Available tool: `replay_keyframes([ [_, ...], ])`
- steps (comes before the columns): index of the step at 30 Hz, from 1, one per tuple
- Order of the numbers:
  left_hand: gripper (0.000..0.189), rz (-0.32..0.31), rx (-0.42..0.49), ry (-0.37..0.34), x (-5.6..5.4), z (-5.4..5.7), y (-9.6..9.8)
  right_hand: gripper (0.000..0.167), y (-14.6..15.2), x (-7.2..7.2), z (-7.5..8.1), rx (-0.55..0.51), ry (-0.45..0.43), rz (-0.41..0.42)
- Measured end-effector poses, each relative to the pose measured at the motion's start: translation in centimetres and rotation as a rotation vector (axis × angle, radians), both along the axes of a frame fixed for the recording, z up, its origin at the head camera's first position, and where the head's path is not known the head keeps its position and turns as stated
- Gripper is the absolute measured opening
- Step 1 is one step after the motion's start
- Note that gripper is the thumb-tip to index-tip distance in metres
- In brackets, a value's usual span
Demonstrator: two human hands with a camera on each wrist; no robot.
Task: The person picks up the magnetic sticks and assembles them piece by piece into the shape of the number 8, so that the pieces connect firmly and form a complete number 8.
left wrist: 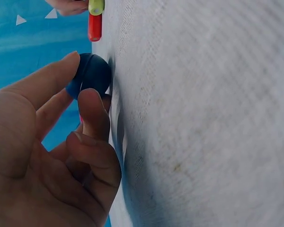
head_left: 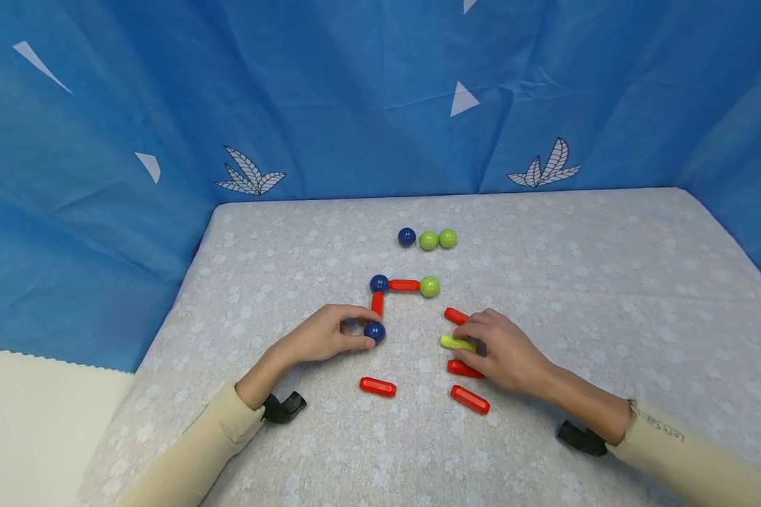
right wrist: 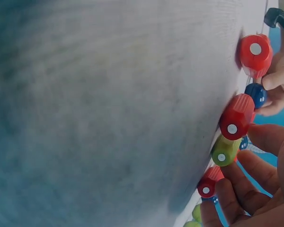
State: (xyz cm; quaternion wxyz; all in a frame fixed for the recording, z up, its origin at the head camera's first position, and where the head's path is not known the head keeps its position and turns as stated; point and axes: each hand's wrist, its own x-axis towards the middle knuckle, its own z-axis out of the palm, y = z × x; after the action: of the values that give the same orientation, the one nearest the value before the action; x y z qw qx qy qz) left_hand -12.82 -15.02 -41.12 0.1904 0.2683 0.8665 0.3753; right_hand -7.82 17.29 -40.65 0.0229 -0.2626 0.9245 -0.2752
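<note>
My left hand (head_left: 326,334) pinches a dark blue ball (head_left: 375,332) between thumb and fingertip, low over the cloth. From this ball a red rod (head_left: 377,304) runs to a second blue ball (head_left: 379,283); another red rod (head_left: 404,285) links that one to a green ball (head_left: 430,286). My right hand (head_left: 507,355) holds a yellow-green rod (head_left: 454,343) by thumb and fingers, among red rods. In the right wrist view the yellow-green rod (right wrist: 222,153) shows a pale round disc on its end, and the thumb lies close by a neighbouring red rod (right wrist: 237,116).
One blue ball (head_left: 406,236) and two green balls (head_left: 428,241) lie in a row farther back. Loose red rods (head_left: 378,386) lie nearer the front, one of them (head_left: 470,399) below the right hand. A patterned pale cloth (head_left: 279,260) covers the table; a blue curtain (head_left: 380,141) hangs behind.
</note>
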Motion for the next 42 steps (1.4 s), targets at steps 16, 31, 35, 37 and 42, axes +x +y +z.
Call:
replay_keyframes([
  [16, 0.035, 0.004, 0.030, -0.025, 0.1, -0.1, -0.1, 0.021, 0.5, 0.0, -0.5, 0.030, 0.019, 0.009],
  [31, 0.036, 0.014, 0.030, -0.037, 0.0, -0.3, 0.0, 0.018, -2.6, -0.7, 0.4, -0.007, 0.089, 0.064],
  [35, 0.036, 0.016, 0.038, -0.044, -0.1, -0.3, 0.0, 0.017, -4.0, -1.1, 0.7, -0.010, 0.081, 0.082],
  [37, 0.035, 0.019, 0.042, -0.051, 0.0, -0.3, 0.0, 0.017, -4.6, -1.3, 0.8, -0.018, 0.077, 0.095],
  [42, 0.035, 0.017, 0.064, -0.061, 0.0, -0.3, 0.0, 0.017, -5.6, -1.8, 0.7, -0.036, 0.082, 0.115],
])
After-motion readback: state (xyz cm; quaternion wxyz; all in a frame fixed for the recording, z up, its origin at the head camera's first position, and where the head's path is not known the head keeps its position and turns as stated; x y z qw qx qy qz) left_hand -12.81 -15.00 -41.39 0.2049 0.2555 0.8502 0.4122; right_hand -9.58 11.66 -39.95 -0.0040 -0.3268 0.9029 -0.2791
